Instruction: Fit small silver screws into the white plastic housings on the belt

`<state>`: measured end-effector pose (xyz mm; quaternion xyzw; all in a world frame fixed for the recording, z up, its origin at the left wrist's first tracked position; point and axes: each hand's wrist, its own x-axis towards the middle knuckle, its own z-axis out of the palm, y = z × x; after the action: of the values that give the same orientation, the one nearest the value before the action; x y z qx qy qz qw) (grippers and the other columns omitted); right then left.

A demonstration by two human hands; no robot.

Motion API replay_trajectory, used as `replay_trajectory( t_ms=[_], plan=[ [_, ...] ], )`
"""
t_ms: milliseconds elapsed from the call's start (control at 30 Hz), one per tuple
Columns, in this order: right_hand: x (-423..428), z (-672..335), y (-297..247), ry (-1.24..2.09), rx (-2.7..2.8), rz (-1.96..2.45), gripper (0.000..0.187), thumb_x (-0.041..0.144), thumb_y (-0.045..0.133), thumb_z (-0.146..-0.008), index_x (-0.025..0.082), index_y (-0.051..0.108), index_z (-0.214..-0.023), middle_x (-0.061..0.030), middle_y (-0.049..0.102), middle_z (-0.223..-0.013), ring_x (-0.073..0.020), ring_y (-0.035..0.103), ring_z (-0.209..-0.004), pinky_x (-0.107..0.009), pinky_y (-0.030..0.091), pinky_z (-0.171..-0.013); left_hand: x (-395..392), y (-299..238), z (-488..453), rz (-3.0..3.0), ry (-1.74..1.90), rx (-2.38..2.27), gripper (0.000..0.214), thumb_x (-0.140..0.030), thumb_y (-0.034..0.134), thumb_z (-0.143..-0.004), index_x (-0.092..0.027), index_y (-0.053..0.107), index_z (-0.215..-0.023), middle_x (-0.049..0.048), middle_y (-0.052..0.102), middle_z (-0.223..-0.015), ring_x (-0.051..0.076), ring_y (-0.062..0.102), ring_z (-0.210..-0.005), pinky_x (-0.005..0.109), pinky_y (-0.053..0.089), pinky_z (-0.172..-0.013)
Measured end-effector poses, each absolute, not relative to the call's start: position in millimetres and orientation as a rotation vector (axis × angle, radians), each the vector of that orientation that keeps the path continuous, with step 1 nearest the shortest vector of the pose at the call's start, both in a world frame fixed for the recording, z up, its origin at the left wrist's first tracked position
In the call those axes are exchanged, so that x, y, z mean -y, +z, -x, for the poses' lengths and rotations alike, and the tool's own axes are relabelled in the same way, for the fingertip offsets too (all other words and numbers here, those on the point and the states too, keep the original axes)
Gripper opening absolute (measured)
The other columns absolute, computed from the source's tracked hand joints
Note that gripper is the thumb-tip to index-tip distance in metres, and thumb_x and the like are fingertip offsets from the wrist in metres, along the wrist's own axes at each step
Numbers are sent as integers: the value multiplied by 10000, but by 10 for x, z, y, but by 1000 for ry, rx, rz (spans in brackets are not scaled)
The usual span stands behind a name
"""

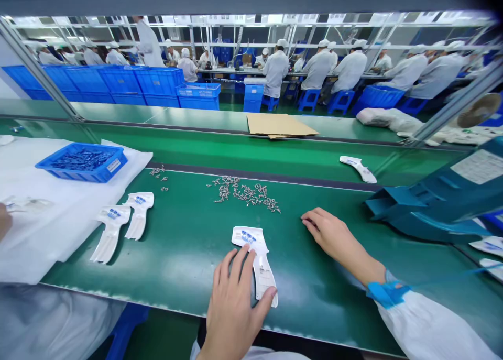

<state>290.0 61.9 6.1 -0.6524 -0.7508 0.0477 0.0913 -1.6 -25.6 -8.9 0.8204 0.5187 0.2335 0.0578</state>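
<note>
My left hand [236, 297] rests with its fingers spread on a white plastic pistol-shaped half shell [264, 273], fingertips on its left edge and thumb on its lower end. Small blue parts sit in the shell's wide upper end. Over the green bench to the right, my right hand [330, 234] has thumb and forefinger pinched together; whatever is between them is too small to make out. Loose small metal parts [251, 193] lie scattered beyond the shell. Two similar shells, a nearer one [108, 231] and a farther one [139, 213], lie to the left.
A blue tray [104, 174] of small blue parts stands on white sheeting [70, 213], near a co-worker's hand [3, 221]. Another shell [358, 167] lies on the green strip behind. A teal holder [440, 208] stands at right. Cardboard [279, 124] lies on the far ledge.
</note>
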Motion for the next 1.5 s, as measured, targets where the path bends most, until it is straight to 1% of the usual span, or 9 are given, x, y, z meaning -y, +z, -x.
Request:
replay_trajectory(
  t_ms=[133, 300, 533, 800, 967, 1200, 1300, 1400, 1500],
  plan=[
    [-557, -2799, 113, 213, 2180, 1938, 309, 270, 362, -966, 180, 641, -1063, -125, 680, -1013, -276, 669, -850, -396, 511, -738, 253, -64, 16, -2472, 728, -1554, 560, -417, 619, -908, -205, 469, -1404, 96, 544, -1429, 311, 507, -1270, 444, 461, -1005],
    [-230, -2391, 450, 1113, 1856, 1668, 272, 355, 514, -948, 220, 597, -1168, -57, 692, -940, -199, 667, -825, -316, 538, -756, 279, 23, 16, -2385, 880, -1509, 498, -330, 629, -915, -221, 490, -1381, 114, 540, -1407, 304, 497, -1271, 444, 462, -1001],
    [-16, -1924, 781, 1675, 1600, 1306, 342, 304, 645, -895, 242, 567, -1222, 0, 612, -941, -130, 621, -784, -266, 533, -767, 339, 153, -85, -2170, 1093, -1190, 195, -112, 522, -961, -225, 616, -1088, 42, 697, -998, 191, 605, -950, 328, 488, -842],
    [-41, -1874, 719, 1613, 1611, 1336, 284, 376, 650, -903, 223, 621, -1141, -12, 638, -900, -150, 613, -788, -274, 513, -746, 350, 158, -72, -2087, 1123, -1208, 182, -90, 500, -962, -217, 621, -1013, 32, 683, -929, 175, 608, -851, 309, 468, -764],
    [4, -1815, 561, 1596, 1500, 1401, 301, 481, 634, -901, 190, 668, -967, -9, 643, -775, -155, 578, -730, -272, 469, -686, 330, 138, -96, -2105, 1343, -1383, 167, -84, 559, -936, -212, 631, -1017, 24, 674, -882, 172, 614, -816, 303, 458, -742],
    [40, -1732, 450, 1606, 1432, 1295, 272, 457, 624, -905, 186, 628, -880, -3, 633, -784, -153, 582, -740, -265, 463, -691, 333, 125, -116, -2175, 1386, -1457, 141, -86, 579, -930, -205, 626, -987, 14, 667, -850, 165, 609, -789, 309, 460, -749],
    [2, -1811, 538, 1508, 1635, 1401, 220, 406, 595, -918, 192, 623, -875, -8, 644, -797, -159, 589, -736, -268, 463, -687, 329, 103, -66, -2233, 1193, -1437, 184, -158, 589, -940, -208, 615, -1116, 52, 687, -989, 203, 626, -912, 348, 489, -821],
    [-75, -1923, 619, 1361, 1950, 1514, 171, 343, 564, -926, 201, 637, -863, -9, 639, -785, -161, 568, -697, -263, 432, -634, 313, 46, -5, -2305, 940, -1470, 416, -258, 642, -916, -207, 536, -1316, 104, 635, -1271, 287, 560, -1192, 442, 480, -960],
    [-168, -1978, 641, 1236, 2179, 1516, 170, 308, 536, -930, 210, 638, -836, -16, 641, -792, -175, 569, -719, -263, 407, -620, 298, -2, 25, -2345, 801, -1487, 512, -310, 677, -889, -217, 514, -1365, 100, 603, -1361, 316, 499, -1297, 484, 464, -1008]
  ],
)
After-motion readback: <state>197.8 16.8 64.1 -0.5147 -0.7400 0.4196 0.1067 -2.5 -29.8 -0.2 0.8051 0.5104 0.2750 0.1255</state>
